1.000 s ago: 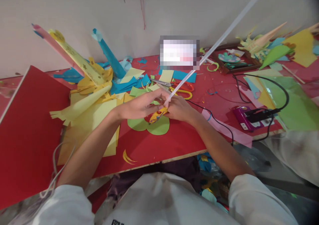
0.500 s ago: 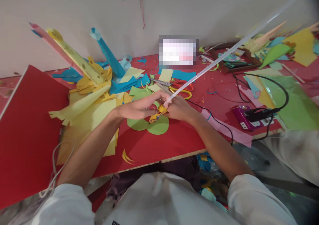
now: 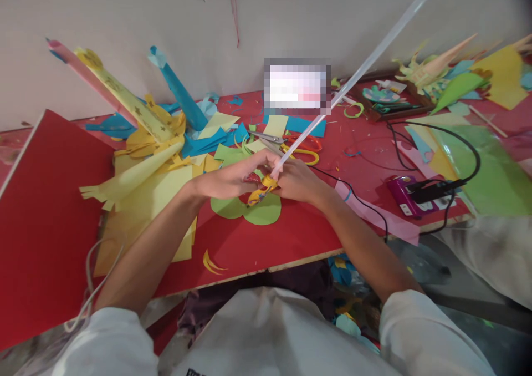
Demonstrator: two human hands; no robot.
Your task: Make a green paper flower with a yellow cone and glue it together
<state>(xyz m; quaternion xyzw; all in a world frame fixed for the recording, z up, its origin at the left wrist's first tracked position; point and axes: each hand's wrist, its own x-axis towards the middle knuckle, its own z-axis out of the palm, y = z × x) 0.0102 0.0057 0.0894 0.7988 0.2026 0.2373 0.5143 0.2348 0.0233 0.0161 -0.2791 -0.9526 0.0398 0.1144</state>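
Observation:
Both my hands meet over the red tabletop (image 3: pixel 249 248). In my right hand (image 3: pixel 300 181) is a yellow glue gun (image 3: pixel 261 194) with a bluish pattern, its tip pointing down and left. A long translucent glue stick (image 3: pixel 357 79) rises from it toward the upper right. My left hand (image 3: pixel 233 177) curls around the gun's near side, thumb by the yellow part and fingers close to the stick's base; its exact grip is partly hidden. Beneath the hands lies a rounded green paper shape (image 3: pixel 264 212).
Scissors (image 3: pixel 305 146) lie behind my hands. Paper cones (image 3: pixel 178 87) and yellow sheets (image 3: pixel 149 220) are to the left, beside a red board (image 3: pixel 54 220). A black cord (image 3: pixel 366 204) runs right past a purple power strip (image 3: pixel 411 196). A blurred bright screen (image 3: pixel 297 85) stands by the wall.
The upper end of the glue stick has swung left, so the stick stands steeper. My hands have stayed nearly in place over the green paper.

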